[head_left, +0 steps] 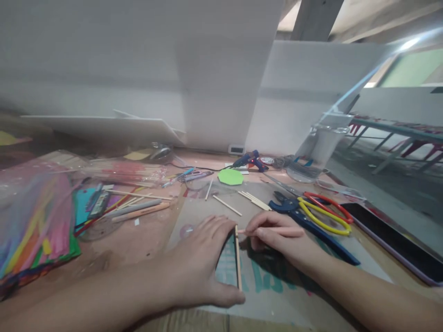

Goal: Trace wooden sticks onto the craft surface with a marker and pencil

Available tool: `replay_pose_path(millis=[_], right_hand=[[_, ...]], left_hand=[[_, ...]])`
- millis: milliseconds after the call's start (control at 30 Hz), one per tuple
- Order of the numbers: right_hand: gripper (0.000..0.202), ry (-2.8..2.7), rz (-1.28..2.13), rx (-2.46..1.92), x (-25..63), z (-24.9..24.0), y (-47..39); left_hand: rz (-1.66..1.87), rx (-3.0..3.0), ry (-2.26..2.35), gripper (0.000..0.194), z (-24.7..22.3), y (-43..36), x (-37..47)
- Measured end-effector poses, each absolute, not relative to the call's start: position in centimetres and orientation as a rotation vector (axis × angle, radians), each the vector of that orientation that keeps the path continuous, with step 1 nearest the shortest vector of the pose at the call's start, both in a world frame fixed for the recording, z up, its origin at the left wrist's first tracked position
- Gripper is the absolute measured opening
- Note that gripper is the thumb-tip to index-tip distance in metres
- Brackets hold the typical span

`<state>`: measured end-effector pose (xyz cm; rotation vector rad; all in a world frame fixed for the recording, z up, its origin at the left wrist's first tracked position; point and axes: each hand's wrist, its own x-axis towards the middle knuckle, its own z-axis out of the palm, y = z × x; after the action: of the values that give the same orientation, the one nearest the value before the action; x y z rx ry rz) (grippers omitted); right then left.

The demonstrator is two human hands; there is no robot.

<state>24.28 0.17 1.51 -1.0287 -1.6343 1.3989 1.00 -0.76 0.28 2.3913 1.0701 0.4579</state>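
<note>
My left hand spans a thin wooden stick, its fingertips at the far end and its thumb at the near end. My right hand pinches a pink pen, whose tip touches or nearly touches the stick close to its far end. Beneath both hands lies a pale sheet with teal lettering, partly covered by them. Several short cut sticks rest just beyond my fingers. A bright green paper octagon lies farther back.
To the right are blue-handled cutters, scissors with yellow and red handles, a phone and a clear plastic cup. A glue gun stands behind. Colourful strips, pens and bagged sticks crowd the left.
</note>
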Motion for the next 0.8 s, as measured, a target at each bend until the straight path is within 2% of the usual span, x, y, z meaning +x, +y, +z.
replay_pose_path(millis=[267, 500, 800], right_hand=[[0.034, -1.614, 1.215, -1.177, 23.36, 2.21, 0.02], [0.02, -1.674, 1.296, -1.153, 23.72, 1.65, 0.38], [0.018, -1.77, 1.284, -1.19, 23.85, 1.78, -0.21]], left_hand=[[0.464, 2.449, 1.051, 0.089, 0.53, -0.79, 0.85], [0.432, 2.49, 1.06, 0.091, 0.38, -0.8, 0.87], [0.431, 2.522, 1.041, 0.092, 0.49, -0.72, 0.85]])
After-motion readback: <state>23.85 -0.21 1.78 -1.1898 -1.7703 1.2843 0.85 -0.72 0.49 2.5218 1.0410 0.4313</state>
